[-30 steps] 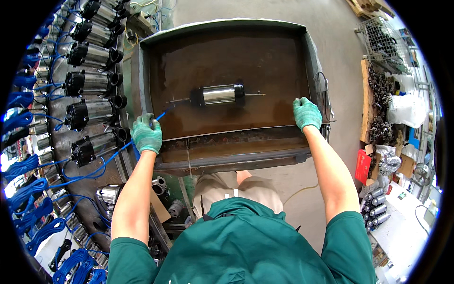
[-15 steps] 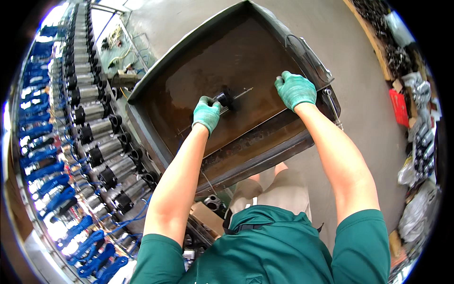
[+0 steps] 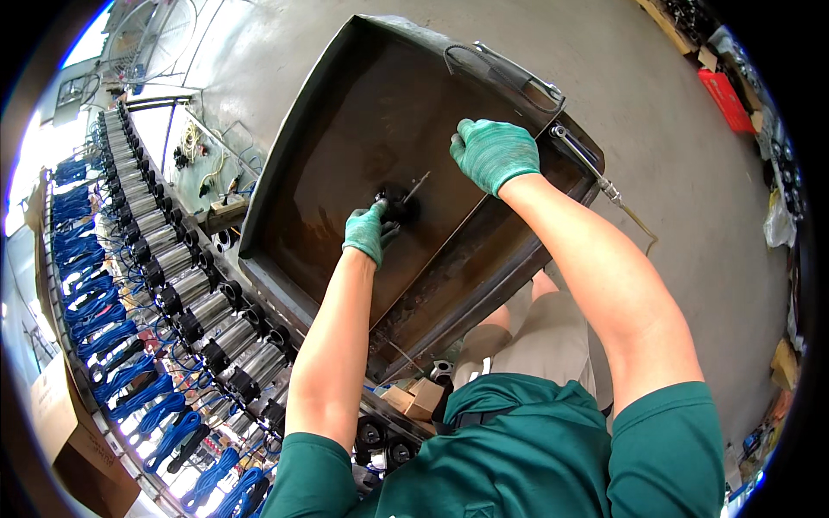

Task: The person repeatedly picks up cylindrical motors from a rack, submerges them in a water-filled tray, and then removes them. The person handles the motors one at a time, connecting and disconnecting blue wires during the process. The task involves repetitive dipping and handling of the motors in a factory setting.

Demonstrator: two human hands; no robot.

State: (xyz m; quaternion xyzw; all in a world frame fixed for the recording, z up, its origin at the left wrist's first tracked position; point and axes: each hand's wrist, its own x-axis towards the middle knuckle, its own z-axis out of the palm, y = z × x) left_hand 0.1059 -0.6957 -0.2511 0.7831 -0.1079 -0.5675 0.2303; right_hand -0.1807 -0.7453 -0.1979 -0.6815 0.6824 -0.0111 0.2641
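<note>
Gloved in green, my left hand (image 3: 364, 231) is closed on a black round part (image 3: 397, 205) from which a thin metal rod sticks out toward the upper right. It holds this part low over a wide dark basin (image 3: 298, 129) with brownish liquid in it. Whether the part's underside touches the liquid, I cannot tell. My right hand (image 3: 495, 155), in a matching glove, hangs above the basin's right side with its fingers curled closed. Anything inside that grip is hidden.
Left of the basin runs a long row of metal cylinders (image 3: 186, 289) with black ends and bundled blue cables (image 3: 121, 380). A metal tool with a hose (image 3: 577, 151) lies at the basin's right rim. A red bin (image 3: 725, 101) stands far right; a cardboard box (image 3: 78, 432) sits lower left.
The whole view has shifted, so the basin appears turned and farther left. My right hand is closer to the black part, whose rod now points more steeply upward. My left hand keeps its hold.
</note>
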